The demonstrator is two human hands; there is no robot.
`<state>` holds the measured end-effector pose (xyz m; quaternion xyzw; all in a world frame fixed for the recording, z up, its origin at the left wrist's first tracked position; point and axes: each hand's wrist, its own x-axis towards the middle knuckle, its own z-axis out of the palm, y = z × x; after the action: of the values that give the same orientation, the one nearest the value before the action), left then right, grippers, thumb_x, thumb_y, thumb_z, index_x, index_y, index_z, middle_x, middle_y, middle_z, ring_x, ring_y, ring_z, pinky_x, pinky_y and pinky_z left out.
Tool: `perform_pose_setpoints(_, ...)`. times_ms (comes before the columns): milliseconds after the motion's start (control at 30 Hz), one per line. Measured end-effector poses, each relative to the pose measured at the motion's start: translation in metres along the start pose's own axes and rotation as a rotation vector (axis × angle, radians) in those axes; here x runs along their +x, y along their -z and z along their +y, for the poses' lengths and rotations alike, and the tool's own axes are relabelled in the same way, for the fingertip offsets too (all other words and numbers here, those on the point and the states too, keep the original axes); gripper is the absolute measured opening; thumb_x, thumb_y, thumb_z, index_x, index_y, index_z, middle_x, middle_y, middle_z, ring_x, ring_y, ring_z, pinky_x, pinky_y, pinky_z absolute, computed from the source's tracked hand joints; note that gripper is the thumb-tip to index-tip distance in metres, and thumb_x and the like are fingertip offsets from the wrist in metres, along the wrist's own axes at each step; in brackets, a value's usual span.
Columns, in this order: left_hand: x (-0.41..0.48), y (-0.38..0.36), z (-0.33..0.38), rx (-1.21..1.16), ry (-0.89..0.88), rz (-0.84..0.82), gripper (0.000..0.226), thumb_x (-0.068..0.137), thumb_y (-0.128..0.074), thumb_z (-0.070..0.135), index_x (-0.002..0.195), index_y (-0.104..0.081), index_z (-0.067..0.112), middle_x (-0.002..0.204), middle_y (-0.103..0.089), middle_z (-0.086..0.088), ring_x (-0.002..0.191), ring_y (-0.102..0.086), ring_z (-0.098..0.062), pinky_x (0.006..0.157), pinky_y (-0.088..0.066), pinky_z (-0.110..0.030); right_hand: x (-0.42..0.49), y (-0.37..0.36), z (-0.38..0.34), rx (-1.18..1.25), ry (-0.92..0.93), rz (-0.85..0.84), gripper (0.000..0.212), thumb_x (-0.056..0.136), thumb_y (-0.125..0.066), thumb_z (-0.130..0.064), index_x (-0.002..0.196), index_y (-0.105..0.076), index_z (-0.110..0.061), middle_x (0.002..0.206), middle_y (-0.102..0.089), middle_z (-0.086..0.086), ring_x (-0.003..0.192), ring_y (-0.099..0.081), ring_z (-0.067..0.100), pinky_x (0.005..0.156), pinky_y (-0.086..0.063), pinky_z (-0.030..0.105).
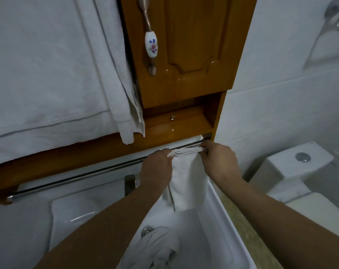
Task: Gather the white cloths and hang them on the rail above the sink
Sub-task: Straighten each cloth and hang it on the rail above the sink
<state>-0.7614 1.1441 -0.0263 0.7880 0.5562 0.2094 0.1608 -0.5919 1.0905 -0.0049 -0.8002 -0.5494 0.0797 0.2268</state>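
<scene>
A folded white cloth (186, 183) hangs down at the right end of the metal rail (77, 178) above the sink (221, 220). My left hand (156, 167) grips its top edge on the left, and my right hand (219, 162) grips the same edge on the right, just in front of the rail. The cloth's lower end dangles over the basin. Another crumpled white cloth (157, 247) lies in the sink near the drain (146, 231).
A wooden cabinet (193, 51) with a floral handle (151, 43) stands above the rail. Large white towels (48, 74) hang at the upper left. A toilet cistern (298, 162) sits at the right, against a tiled wall.
</scene>
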Motion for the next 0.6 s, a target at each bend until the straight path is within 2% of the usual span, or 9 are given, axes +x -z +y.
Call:
perform_pose_setpoints(133, 0.022, -0.020, -0.010, 0.053, -0.034, 0.121, 0.025, 0.098, -0.054, 0.019, 0.119, -0.067, 0.015, 0.107, -0.069, -0.008, 0.097, -0.063, -0.021, 0.082, -0.046, -0.027, 0.020, -0.027, 0.008, 0.066, 0.070, 0.080, 0.020, 0.098, -0.054, -0.022, 0.113, -0.068, -0.022, 0.099, -0.072, 0.004, 0.082, -0.067, 0.023, 0.078, -0.057, 0.040)
perform_pose_setpoints(233, 0.028, -0.037, -0.018, 0.097, -0.104, 0.131, 0.023, 0.076, -0.080, 0.008, 0.099, -0.074, 0.009, 0.082, -0.073, -0.009, 0.072, -0.069, -0.022, 0.066, -0.055, -0.029, 0.028, -0.050, 0.013, 0.101, 0.106, 0.125, 0.023, 0.099, -0.054, -0.021, 0.119, -0.066, -0.024, 0.105, -0.071, 0.002, 0.085, -0.067, 0.021, 0.081, -0.058, 0.038)
perform_pose_setpoints(300, 0.030, -0.045, -0.028, 0.119, -0.116, 0.146, 0.029, 0.066, -0.087, 0.009, 0.092, -0.075, 0.008, 0.076, -0.073, -0.008, 0.066, -0.070, -0.021, 0.062, -0.058, -0.030, 0.029, -0.064, 0.017, 0.133, 0.134, 0.158, 0.026, 0.099, -0.056, -0.022, 0.124, -0.064, -0.023, 0.110, -0.070, 0.003, 0.090, -0.067, 0.022, 0.082, -0.056, 0.038)
perform_pose_setpoints(400, 0.036, -0.051, -0.042, 0.129, -0.010, 0.211, 0.014, 0.071, -0.085, 0.011, 0.073, -0.071, 0.012, 0.058, -0.065, -0.005, 0.049, -0.062, -0.019, 0.049, -0.053, -0.026, 0.031, -0.085, 0.025, 0.137, 0.245, 0.200, 0.030, 0.098, -0.060, -0.020, 0.128, -0.063, -0.021, 0.115, -0.070, 0.005, 0.097, -0.067, 0.023, 0.085, -0.053, 0.033)
perform_pose_setpoints(467, 0.042, -0.056, -0.046, 0.152, 0.042, 0.213, 0.022, 0.074, -0.082, 0.013, 0.062, -0.064, 0.016, 0.050, -0.059, -0.002, 0.042, -0.053, -0.015, 0.046, -0.043, -0.021, 0.036, -0.098, 0.028, 0.116, 0.277, 0.208, 0.033, 0.098, -0.061, -0.020, 0.131, -0.060, -0.020, 0.123, -0.067, 0.005, 0.111, -0.064, 0.024, 0.095, -0.044, 0.029)
perform_pose_setpoints(533, 0.045, -0.062, -0.043, 0.262, 0.035, 0.167, 0.023, 0.078, -0.079, 0.015, 0.062, -0.062, 0.017, 0.052, -0.059, -0.002, 0.045, -0.051, -0.014, 0.051, -0.036, -0.020, 0.044, -0.108, 0.030, 0.067, 0.315, 0.209, 0.036, 0.098, -0.060, -0.023, 0.134, -0.056, -0.018, 0.132, -0.062, 0.006, 0.125, -0.056, 0.026, 0.108, -0.031, 0.033)
perform_pose_setpoints(600, 0.047, -0.068, -0.041, 0.424, 0.016, 0.114, 0.020, 0.085, -0.072, 0.022, 0.068, -0.062, 0.018, 0.060, -0.062, -0.003, 0.054, -0.057, -0.016, 0.056, -0.037, -0.022, 0.051, -0.116, 0.030, -0.011, 0.381, 0.185, 0.041, 0.099, -0.054, -0.029, 0.138, -0.048, -0.019, 0.138, -0.056, 0.004, 0.134, -0.047, 0.025, 0.119, -0.025, 0.044)
